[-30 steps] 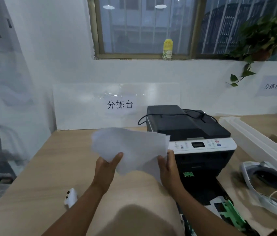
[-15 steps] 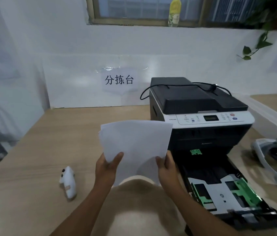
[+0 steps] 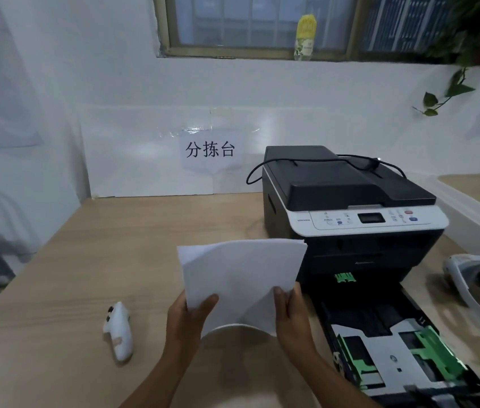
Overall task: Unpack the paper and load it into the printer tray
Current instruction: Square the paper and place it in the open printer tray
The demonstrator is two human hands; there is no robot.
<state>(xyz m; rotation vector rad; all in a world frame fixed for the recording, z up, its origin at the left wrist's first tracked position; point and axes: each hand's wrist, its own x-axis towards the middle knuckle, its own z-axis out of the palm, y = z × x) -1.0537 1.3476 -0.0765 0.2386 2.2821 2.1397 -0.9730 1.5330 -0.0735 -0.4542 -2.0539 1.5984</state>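
I held the unwrapped paper (image 3: 241, 281) in both hands (image 3: 187, 319), left (image 3: 187, 319) and right (image 3: 290, 315) gripping its lower corners, just left of the printer (image 3: 347, 213). Its pulled-out tray (image 3: 403, 357) lay empty; I judged loading remained.

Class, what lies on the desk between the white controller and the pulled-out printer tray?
In the head view, both hands, left and right, holding the paper between controller and tray.
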